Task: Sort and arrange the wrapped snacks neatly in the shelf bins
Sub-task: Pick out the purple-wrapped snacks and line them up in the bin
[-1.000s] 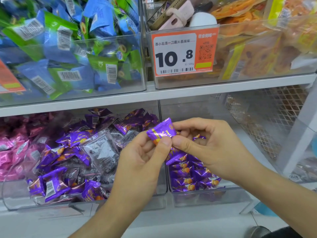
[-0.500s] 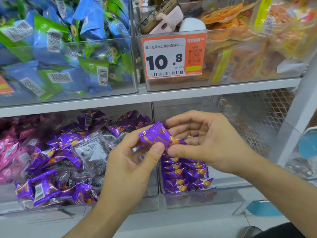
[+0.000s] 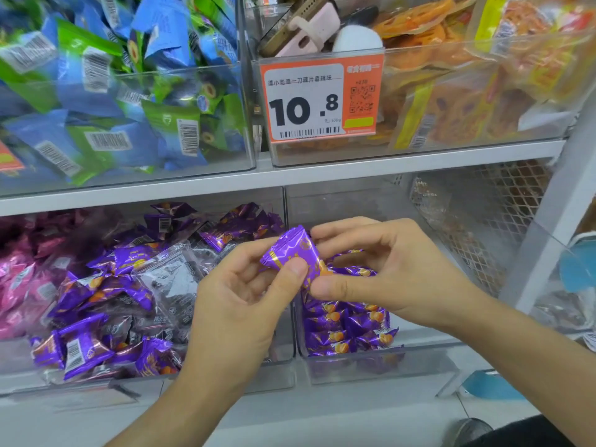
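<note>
Partway there: left hand and right hand pinching one purple snack mid-frame, neat rows begun in the lower-right bin, jumbled lower-left bin unsorted yet.

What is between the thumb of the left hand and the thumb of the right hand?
In the head view, one purple wrapped snack lies between them; the left hand and right hand both pinch it above the lower bins.
</note>
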